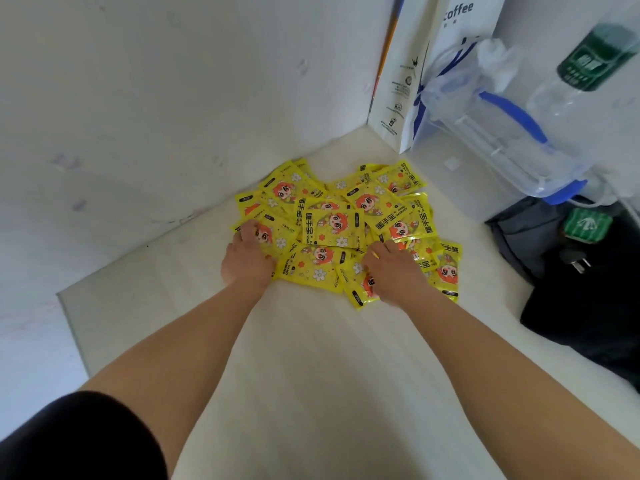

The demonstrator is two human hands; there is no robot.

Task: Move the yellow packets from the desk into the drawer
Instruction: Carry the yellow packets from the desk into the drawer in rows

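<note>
A heap of yellow packets (pixel 332 226) is seen spread on the pale desk (pixel 311 358) near the wall corner, flanked by both hands. The left hand (pixel 247 259) is curled over packets at the heap's left edge and appears to grip them. The right hand (pixel 393 270) is laid on the near right side, its fingers buried among the packets, so whether anything is held cannot be told. The packets look glossy and loosely overlapped, so a large scoop could be lost: some may slide out and be dropped off the desk, or be pushed against the black bag (pixel 581 299) at right. The drawer is not shown, and the heap's depth cannot be judged.
</note>
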